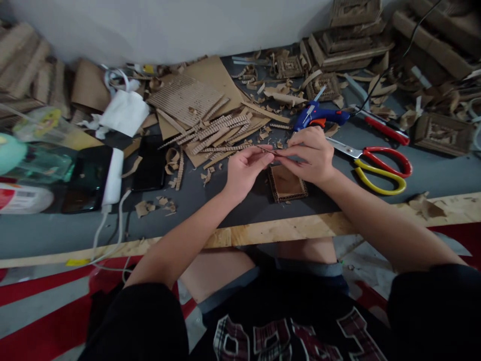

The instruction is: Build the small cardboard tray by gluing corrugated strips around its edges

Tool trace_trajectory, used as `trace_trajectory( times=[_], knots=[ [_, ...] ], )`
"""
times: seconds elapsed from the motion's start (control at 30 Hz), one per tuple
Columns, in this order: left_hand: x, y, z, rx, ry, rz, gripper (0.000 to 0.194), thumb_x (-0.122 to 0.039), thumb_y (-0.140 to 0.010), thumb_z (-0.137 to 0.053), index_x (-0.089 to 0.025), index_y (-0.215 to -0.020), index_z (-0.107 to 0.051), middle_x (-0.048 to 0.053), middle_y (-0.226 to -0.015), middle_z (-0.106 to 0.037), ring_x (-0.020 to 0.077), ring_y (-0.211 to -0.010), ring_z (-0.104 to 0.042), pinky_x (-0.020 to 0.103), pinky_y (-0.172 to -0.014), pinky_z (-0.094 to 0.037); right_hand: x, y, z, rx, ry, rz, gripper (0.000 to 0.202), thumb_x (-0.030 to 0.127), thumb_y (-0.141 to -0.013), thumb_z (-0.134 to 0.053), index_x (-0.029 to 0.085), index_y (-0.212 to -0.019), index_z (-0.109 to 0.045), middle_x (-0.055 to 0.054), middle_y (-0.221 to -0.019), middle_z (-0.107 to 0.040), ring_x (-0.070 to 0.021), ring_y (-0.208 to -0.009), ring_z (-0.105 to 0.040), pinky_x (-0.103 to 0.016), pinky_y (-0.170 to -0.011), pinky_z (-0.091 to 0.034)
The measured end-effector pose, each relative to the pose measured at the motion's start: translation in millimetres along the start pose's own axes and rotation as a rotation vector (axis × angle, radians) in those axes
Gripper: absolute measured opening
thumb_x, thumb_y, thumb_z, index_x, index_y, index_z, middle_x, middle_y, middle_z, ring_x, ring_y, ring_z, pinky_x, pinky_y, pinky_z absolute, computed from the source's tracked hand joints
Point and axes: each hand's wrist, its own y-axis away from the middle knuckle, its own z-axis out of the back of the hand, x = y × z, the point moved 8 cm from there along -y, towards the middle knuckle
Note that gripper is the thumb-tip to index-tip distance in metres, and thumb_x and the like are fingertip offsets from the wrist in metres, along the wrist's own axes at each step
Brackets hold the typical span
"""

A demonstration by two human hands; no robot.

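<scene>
My left hand (246, 170) and my right hand (310, 153) meet above the grey tabletop (225, 210), both pinching a thin corrugated cardboard strip (271, 150) between their fingertips. Just below the hands lies a small square cardboard frame piece (286, 184). A loose heap of similar cardboard strips (221, 133) lies just beyond my left hand on flat cardboard sheets (203, 87).
Red-and-yellow scissors (376, 165) and a blue glue gun (319, 116) lie to the right. Finished cardboard frames (443, 133) pile at the far right. Two phones (88, 178), a white charger cable (108, 220), bottles (22, 198) and a white bag (124, 113) sit left. The wooden table edge (263, 233) runs across.
</scene>
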Motion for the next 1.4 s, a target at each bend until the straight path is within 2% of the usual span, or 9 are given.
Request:
trace_trajectory(
  times=[0.17, 0.27, 0.4, 0.57, 0.77, 1.03, 1.27, 1.4],
  knots=[
    [-1, 0, 1.5, -0.010, -0.001, -0.010, 0.047, -0.059, -0.071, -0.085, -0.024, -0.101, -0.077, 0.002, -0.094, -0.081, 0.0157, -0.083, -0.076, 0.023, -0.066, -0.060, 2, -2, -1, 0.052, 0.018, -0.030, 0.028, 0.055, -0.094, -0.060, 0.035, -0.096, -0.079, -0.003, -0.086, -0.062, -0.0238, -0.089, -0.062, -0.047, -0.087, -0.046],
    [0, -3, 2.3, -0.007, 0.037, -0.001, 0.051, -0.059, -0.069, -0.087, -0.024, -0.104, -0.077, 0.002, -0.096, -0.081, 0.0164, -0.085, -0.078, 0.023, -0.068, -0.061, 3, -5, 0, 0.059, 0.007, -0.026, 0.030, 0.051, -0.097, -0.054, 0.035, -0.101, -0.079, -0.003, -0.087, -0.063, -0.0227, -0.089, -0.062, -0.046, -0.086, -0.047],
    [-1, -5, 3.5, -0.017, 0.052, -0.018, 0.051, -0.058, -0.066, -0.089, -0.023, -0.101, -0.078, 0.000, -0.085, -0.081, 0.0124, -0.071, -0.076, 0.022, -0.066, -0.060, 4, -8, 2, 0.068, -0.013, -0.017, 0.030, 0.047, -0.098, -0.052, 0.034, -0.097, -0.079, -0.003, -0.087, -0.064, -0.0224, -0.090, -0.063, -0.046, -0.087, -0.046],
    [-1, -4, 5.9, -0.034, 0.000, 0.022, 0.054, -0.057, -0.063, -0.091, -0.018, -0.100, -0.080, 0.002, -0.080, -0.080, 0.0080, -0.054, -0.067, 0.019, -0.051, -0.051, 7, -11, 1, 0.133, -0.051, -0.011, 0.029, 0.047, -0.098, -0.053, 0.033, -0.095, -0.078, -0.002, -0.090, -0.066, -0.0214, -0.091, -0.063, -0.048, -0.091, -0.045],
    [0, -6, 3.8, 0.003, 0.028, 0.028, 0.055, -0.056, -0.063, -0.091, -0.016, -0.099, -0.079, 0.002, -0.075, -0.078, 0.0068, -0.053, -0.067, 0.017, -0.049, -0.048, 9, -11, 4, 0.084, -0.082, 0.046, 0.024, 0.041, -0.099, -0.055, 0.029, -0.095, -0.076, -0.001, -0.091, -0.066, -0.0201, -0.091, -0.064, -0.045, -0.090, -0.045],
    [2, -6, 3.0, 0.018, 0.021, 0.044, 0.055, -0.055, -0.066, -0.090, -0.015, -0.102, -0.079, 0.003, -0.081, -0.079, 0.0072, -0.057, -0.068, 0.017, -0.051, -0.048, 11, -9, 6, 0.032, -0.076, 0.100, 0.020, 0.035, -0.101, -0.055, 0.026, -0.096, -0.072, -0.001, -0.094, -0.066, -0.0193, -0.094, -0.064, -0.044, -0.090, -0.046],
    [4, -7, 1.0, 0.017, 0.060, 0.055, 0.056, -0.057, -0.061, -0.092, -0.015, -0.096, -0.078, 0.000, -0.072, -0.076, 0.0065, -0.051, -0.065, 0.016, -0.045, -0.044, 10, -6, 1, 0.024, -0.005, 0.078, 0.016, 0.033, -0.097, -0.055, 0.024, -0.091, -0.067, -0.003, -0.095, -0.064, -0.0217, -0.094, -0.065, -0.048, -0.091, -0.050],
    [2, -8, 0.0, 0.045, 0.028, 0.080, 0.049, -0.058, -0.063, -0.090, -0.014, -0.078, -0.075, 0.000, -0.068, -0.074, 0.0049, -0.047, -0.061, 0.015, -0.037, -0.035, 12, -7, -2, 0.030, -0.015, 0.065, 0.015, 0.031, -0.096, -0.054, 0.023, -0.088, -0.065, -0.005, -0.094, -0.064, -0.0229, -0.094, -0.066, -0.049, -0.089, -0.053]
  ],
)
